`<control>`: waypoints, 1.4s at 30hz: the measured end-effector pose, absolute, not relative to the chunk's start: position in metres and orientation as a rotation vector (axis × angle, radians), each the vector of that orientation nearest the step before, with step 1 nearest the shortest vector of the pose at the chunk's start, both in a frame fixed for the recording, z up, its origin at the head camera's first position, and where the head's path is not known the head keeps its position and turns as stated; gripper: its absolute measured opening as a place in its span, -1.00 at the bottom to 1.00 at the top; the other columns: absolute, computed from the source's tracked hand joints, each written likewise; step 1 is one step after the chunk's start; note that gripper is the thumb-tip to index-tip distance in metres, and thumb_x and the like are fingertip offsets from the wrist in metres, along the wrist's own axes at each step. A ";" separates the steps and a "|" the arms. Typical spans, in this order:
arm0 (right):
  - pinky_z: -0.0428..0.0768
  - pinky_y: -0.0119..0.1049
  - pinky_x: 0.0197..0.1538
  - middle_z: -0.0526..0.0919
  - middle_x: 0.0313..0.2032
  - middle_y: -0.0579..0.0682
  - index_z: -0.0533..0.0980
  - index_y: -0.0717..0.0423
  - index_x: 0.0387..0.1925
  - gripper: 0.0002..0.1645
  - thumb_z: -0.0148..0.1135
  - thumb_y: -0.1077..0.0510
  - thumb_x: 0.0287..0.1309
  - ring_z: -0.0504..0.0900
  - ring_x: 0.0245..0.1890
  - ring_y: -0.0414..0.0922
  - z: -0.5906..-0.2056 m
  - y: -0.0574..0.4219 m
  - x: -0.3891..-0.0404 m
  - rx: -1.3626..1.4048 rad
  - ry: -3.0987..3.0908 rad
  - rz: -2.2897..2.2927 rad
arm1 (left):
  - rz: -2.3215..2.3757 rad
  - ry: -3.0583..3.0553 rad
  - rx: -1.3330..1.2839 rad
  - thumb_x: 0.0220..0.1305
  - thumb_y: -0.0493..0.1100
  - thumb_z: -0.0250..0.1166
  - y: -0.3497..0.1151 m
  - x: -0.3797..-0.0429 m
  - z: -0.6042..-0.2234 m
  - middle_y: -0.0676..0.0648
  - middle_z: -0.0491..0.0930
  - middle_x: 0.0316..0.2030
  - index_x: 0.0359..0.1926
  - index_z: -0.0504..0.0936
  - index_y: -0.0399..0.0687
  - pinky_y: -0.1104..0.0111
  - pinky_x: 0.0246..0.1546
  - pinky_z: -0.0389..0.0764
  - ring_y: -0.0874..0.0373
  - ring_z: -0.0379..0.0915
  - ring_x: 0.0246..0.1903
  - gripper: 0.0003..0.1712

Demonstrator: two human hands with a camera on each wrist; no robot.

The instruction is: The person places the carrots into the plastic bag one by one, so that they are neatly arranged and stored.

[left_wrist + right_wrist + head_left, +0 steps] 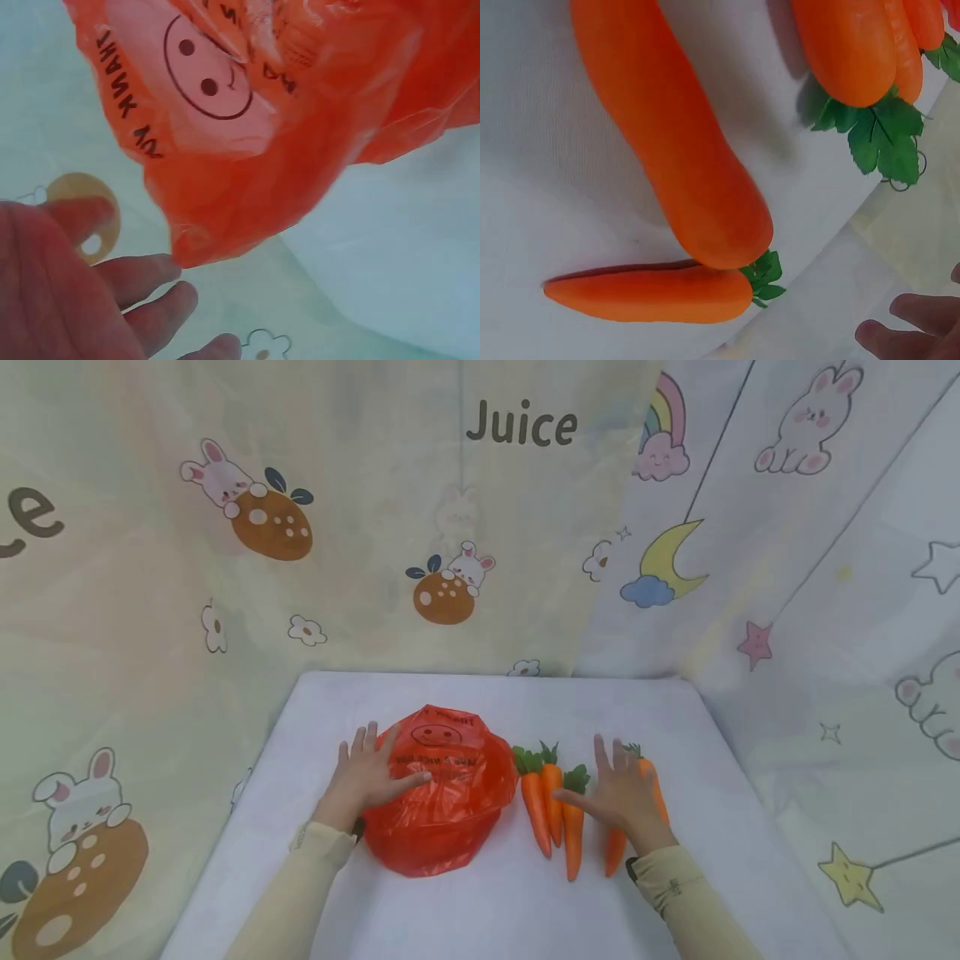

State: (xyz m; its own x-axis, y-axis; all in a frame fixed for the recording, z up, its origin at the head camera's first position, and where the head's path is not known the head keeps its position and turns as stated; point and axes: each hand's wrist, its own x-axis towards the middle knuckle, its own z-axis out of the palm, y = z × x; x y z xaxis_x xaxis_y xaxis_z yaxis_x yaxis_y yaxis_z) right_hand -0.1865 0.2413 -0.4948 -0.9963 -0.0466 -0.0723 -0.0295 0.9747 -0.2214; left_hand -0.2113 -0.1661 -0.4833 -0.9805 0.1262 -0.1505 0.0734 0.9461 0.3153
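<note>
A red plastic bag with a printed smiling face lies on the white table, left of the middle. Over its left side my left hand is spread, fingers straight; in the left wrist view the fingers are beside the bag's edge, and I cannot tell whether they touch it. My right hand is spread above the carrots on the right, holding nothing. Beneath it lie two carrots, partly hidden in the head view. Between the hands, several carrots with green leafy tops lie side by side.
The white table is bordered at the back and sides by a cloth printed with rabbits, stars and a moon. The carrots lie just right of the bag, the nearest one close to its edge.
</note>
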 end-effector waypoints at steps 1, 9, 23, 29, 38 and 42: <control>-0.01 0.56 0.31 -0.09 0.50 0.49 -0.13 0.27 0.58 0.61 0.07 -0.78 -0.13 -0.04 0.43 0.52 -0.495 0.239 -0.186 -0.056 3.035 -0.351 | 0.480 2.931 0.145 0.07 0.61 0.21 -0.168 -0.211 -0.485 -0.44 -0.17 0.53 0.61 -0.08 -0.16 -0.36 0.38 -0.12 -0.45 -0.31 0.49 0.38; 0.00 0.40 0.41 0.01 0.50 0.43 -0.11 0.34 0.56 0.70 0.15 -0.79 -0.24 0.01 0.45 0.43 -0.506 0.226 -0.186 -0.027 2.993 -0.473 | 0.754 2.926 -0.010 0.13 0.33 0.43 -0.180 -0.205 -0.506 -0.38 -0.15 0.55 0.58 -0.26 -0.33 -0.23 0.32 0.23 -0.36 -0.17 0.50 0.42; 0.25 0.31 0.36 0.05 0.51 0.36 -0.09 0.37 0.55 0.55 0.32 -0.59 -0.06 0.12 0.45 0.34 -0.513 0.211 -0.188 -0.032 2.986 -0.614 | 1.443 2.577 -0.498 0.12 0.12 0.54 -0.184 -0.192 -0.530 -0.32 -0.18 0.57 0.61 -0.40 -0.06 -0.23 0.24 0.33 -0.36 -0.20 0.50 0.45; 0.32 0.30 0.32 0.17 0.48 0.32 -0.02 0.31 0.56 0.47 0.38 -0.52 -0.04 0.21 0.43 0.31 -0.514 0.200 -0.188 0.001 2.986 -0.688 | 1.691 2.431 -0.618 0.17 0.01 0.51 -0.179 -0.189 -0.539 -0.21 -0.14 0.59 0.63 -0.32 -0.02 -0.14 0.30 0.32 -0.27 -0.15 0.51 0.34; 0.55 0.19 0.16 0.47 0.30 0.24 0.16 0.23 0.52 0.15 0.47 -0.22 0.11 0.49 0.20 0.20 -0.522 0.180 -0.189 0.047 2.945 -0.805 | 1.771 2.429 -0.619 0.35 -0.26 0.32 -0.175 -0.189 -0.549 -0.26 -0.03 0.55 0.62 -0.16 -0.10 -0.14 0.34 0.26 -0.28 -0.04 0.47 0.04; 0.60 0.15 0.12 0.55 0.23 0.19 0.23 0.21 0.49 0.07 0.48 -0.18 0.11 0.55 0.12 0.15 -0.529 0.173 -0.191 0.062 2.928 -0.829 | 1.784 2.435 -0.641 0.37 -0.28 0.29 -0.172 -0.189 -0.554 -0.23 0.01 0.55 0.62 -0.12 -0.07 -0.12 0.34 0.27 -0.27 0.00 0.46 0.00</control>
State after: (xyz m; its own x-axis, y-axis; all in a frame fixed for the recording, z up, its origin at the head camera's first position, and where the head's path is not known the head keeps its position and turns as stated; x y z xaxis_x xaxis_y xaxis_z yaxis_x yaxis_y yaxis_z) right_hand -0.1909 0.1728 -0.5291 -0.9944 0.0124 -0.1049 0.0655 0.8513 -0.5206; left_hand -0.1889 -0.1723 -0.5536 -0.9124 -0.2953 -0.2836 -0.3594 0.2461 0.9002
